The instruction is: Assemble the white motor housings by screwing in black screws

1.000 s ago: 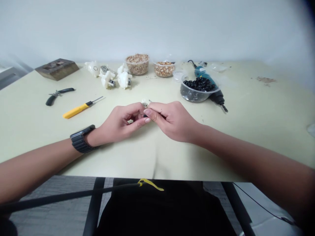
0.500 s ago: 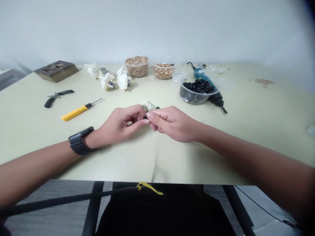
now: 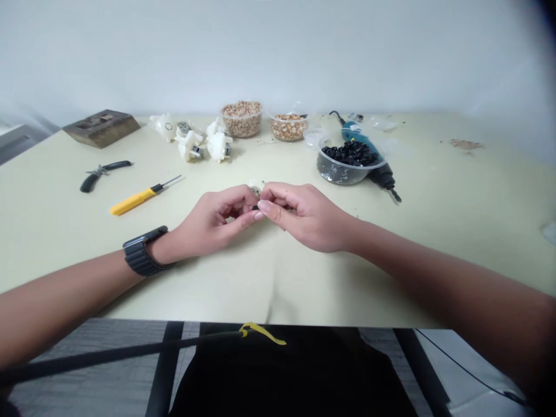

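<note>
A: Where are the person's hands, taking the bowl of black pieces (image 3: 336,175) as our marker?

B: Nearer the person than the bowl and off to its left, close together above the surface (image 3: 456,197).

A: What are they holding?

B: The left hand (image 3: 217,217) pinches a small black piece (image 3: 255,207) between thumb and finger; only a dark bit of it shows. The right hand (image 3: 310,217) has its fingers curled and its thumb right at that piece. I can't tell whether it grips the piece too, or has something else tucked inside.

A: So the piece sits left of the bowl as well?

B: Yes, left and nearer the person. A pale part (image 3: 255,189) peeks out just beyond the fingertips, mostly hidden.

A: And the tools?

B: A teal-and-black power tool (image 3: 384,175) lies behind the bowl, its tip poking out to the right. The yellow-handled screwdriver (image 3: 132,201) and the black-handled pliers (image 3: 101,171) are well to the bowl's left.

A: Anything farther back?

B: White assemblies (image 3: 189,145), left of the bowl and slightly beyond it.
</note>
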`<state>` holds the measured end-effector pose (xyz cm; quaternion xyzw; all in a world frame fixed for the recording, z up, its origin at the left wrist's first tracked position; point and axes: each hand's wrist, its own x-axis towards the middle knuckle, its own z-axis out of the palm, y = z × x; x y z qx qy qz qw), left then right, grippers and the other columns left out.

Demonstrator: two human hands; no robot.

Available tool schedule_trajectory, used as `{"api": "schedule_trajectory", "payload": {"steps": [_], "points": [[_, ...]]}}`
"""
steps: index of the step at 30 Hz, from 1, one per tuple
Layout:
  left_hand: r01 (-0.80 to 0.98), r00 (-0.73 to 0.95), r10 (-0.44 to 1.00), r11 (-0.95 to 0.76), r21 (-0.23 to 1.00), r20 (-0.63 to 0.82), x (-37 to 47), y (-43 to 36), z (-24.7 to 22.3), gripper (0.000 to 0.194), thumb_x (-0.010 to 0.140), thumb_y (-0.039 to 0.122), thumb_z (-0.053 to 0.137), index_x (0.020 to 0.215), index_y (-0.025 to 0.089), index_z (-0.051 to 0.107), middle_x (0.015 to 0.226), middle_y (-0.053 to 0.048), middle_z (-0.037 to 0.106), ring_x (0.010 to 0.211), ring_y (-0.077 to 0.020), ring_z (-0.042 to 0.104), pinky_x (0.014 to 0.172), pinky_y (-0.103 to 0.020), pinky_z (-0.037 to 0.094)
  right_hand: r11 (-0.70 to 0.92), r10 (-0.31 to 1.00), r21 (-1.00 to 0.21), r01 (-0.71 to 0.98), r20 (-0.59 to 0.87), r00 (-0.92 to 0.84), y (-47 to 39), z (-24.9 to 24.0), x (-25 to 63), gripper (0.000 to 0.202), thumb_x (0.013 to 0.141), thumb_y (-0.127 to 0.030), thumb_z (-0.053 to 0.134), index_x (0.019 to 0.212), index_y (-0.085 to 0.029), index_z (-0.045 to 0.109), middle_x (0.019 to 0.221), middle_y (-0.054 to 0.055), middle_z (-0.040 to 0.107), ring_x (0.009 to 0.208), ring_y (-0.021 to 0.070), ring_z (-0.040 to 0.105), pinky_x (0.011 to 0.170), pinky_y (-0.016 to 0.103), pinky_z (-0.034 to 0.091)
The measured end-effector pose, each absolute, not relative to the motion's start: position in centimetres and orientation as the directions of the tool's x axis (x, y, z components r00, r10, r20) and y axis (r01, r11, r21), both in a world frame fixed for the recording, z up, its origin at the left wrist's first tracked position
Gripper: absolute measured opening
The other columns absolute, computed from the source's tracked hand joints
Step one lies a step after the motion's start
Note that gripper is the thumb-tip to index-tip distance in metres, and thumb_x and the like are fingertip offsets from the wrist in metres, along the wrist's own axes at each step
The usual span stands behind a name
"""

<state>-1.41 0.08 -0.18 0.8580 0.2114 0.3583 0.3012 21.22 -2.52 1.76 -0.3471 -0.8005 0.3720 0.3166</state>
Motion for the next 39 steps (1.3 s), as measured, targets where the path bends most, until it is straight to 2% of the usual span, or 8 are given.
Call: {"api": "schedule_trajectory", "payload": {"steps": [21, 26, 32, 39], "points": [[0.158, 0.652, 0.573, -0.743, 0.651, 0.496, -1.37, 0.17, -0.11, 0.019, 0.098, 0.025, 0.07, 0.086, 0.018, 0.058, 0.065, 0.006, 0.047, 0.053, -0.0052, 0.038, 0.045, -0.017, 0.032, 0.487, 0.788, -0.821, 0.297, 0.267, -0.555, -2.55, 1.3, 21.29, 0.028, 0.106, -0.042, 0.059, 0.091, -0.019, 0.057, 0.067, -0.007, 0.049, 0.061, 0.0085, 0.041, 0.058, 0.026, 0.029], [0.153, 0.646, 0.598, -0.71, 0.687, 0.474, -1.35, 0.18, -0.09, 0.024, 0.093, 0.031, 0.079, 0.087, 0.018, 0.059, 0.065, 0.006, 0.049, 0.052, -0.0056, 0.039, 0.045, -0.018, 0.033, 0.47, 0.793, -0.836, 0.283, 0.259, -0.552, -2.58, 1.25, 21.27, 0.026, 0.104, -0.042, 0.063, 0.092, -0.02, 0.056, 0.066, -0.007, 0.049, 0.06, 0.0089, 0.039, 0.057, 0.026, 0.029], [0.167, 0.636, 0.618, -0.694, 0.7, 0.461, -1.3, 0.05, -0.06, 0.028, 0.095, 0.038, 0.075, 0.084, 0.019, 0.058, 0.065, 0.005, 0.051, 0.052, -0.0061, 0.04, 0.045, -0.019, 0.033, 0.477, 0.791, -0.831, 0.287, 0.263, -0.553, -2.53, 1.28, 21.43, 0.027, 0.104, -0.043, 0.061, 0.093, -0.02, 0.057, 0.067, -0.007, 0.05, 0.06, 0.0093, 0.041, 0.058, 0.026, 0.03], [0.171, 0.639, 0.618, -0.695, 0.699, 0.458, -1.33, 0.03, 0.08, 0.024, 0.098, 0.033, 0.072, 0.085, 0.019, 0.057, 0.064, 0.005, 0.05, 0.052, -0.0061, 0.041, 0.045, -0.018, 0.033, 0.613, 0.727, -0.729, 0.304, 0.369, -0.579, -2.43, 1.18, 21.36, 0.035, 0.11, -0.043, 0.049, 0.086, -0.019, 0.055, 0.07, -0.005, 0.051, 0.063, 0.0092, 0.042, 0.063, 0.026, 0.031]]}}
